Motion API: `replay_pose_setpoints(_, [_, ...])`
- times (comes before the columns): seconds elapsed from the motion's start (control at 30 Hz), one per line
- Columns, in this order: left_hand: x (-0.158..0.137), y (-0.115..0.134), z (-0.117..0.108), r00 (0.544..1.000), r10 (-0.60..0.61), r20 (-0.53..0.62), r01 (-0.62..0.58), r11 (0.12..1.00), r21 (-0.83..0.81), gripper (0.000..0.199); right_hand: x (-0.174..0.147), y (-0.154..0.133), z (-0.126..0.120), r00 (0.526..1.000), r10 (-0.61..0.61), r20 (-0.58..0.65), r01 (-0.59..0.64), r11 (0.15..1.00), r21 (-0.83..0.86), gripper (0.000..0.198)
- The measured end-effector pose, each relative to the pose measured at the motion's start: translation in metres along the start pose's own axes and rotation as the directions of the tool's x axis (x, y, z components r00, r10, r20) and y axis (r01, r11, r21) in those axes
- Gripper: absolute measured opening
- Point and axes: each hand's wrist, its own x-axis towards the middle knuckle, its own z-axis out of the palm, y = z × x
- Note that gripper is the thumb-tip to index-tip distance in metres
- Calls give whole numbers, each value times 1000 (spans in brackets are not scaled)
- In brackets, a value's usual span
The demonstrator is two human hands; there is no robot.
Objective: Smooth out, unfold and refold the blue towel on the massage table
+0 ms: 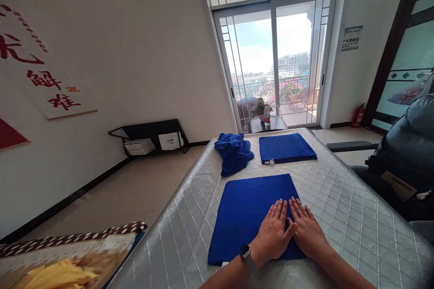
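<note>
A folded blue cloth (244, 212) lies flat on the silver quilted mattress (190, 216) right in front of me. My left hand (276, 230), with a watch (244, 250) on its wrist, rests palm down on the cloth's right part, fingers stretched forward. Beside it my right hand (307, 230) lies flat along the cloth's right edge, fingers also extended. The thumbs meet or nearly meet. Farther off sits a neat folded blue stack (287, 147) with white tags at its near edge. Left of that stack is a crumpled blue cloth (233, 151).
Behind the mattress stands a small table (278, 123) with a plant and a bottle (266, 115), before glass sliding doors. A dark padded chair (405, 144) is at the right. At lower left a patterned blanket (111, 246) carries a yellow cloth (59, 275). A black rack (156, 128) stands by the wall.
</note>
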Motion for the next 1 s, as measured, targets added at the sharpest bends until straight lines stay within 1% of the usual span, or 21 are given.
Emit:
replay_pose_setpoints(0.1, [-26,-36,-5,996,-89,-21,90,993,77,71,3,-3,-9,994,70,87,-76,994,74,61])
replay_pose_setpoints(0.17, [-47,-63,-9,985,-164,-47,168,977,129,71,5,-4,-13,990,83,118,-96,989,109,62])
replay_pose_setpoints(0.27, [-82,-100,-13,946,-313,-80,322,932,168,71,5,-4,-14,989,76,125,-93,987,132,63])
replay_pose_setpoints(0.37, [-109,-121,-15,910,-399,-116,414,894,173,73,4,-4,-12,991,64,116,-79,988,131,63])
replay_pose_setpoints(0.47, [-121,-126,-15,901,-409,-143,430,888,167,73,5,-3,-11,993,63,102,-76,989,129,64])
replay_pose_setpoints(0.63, [-121,-125,-13,902,-394,-174,421,893,158,73,2,-5,-22,994,49,101,-60,992,109,63])
replay_pose_setpoints(0.77, [-121,-128,-10,909,-356,-215,394,903,171,71,-23,-12,-30,997,43,67,-50,993,110,65])
replay_pose_setpoints(0.9, [-124,-131,-11,914,-328,-239,376,906,192,70,-55,-18,-24,994,62,90,-72,991,116,68])
replay_pose_setpoints(1.0, [-122,-123,-15,917,-299,-266,359,907,219,70,-66,-20,-18,992,78,95,-91,986,140,69])
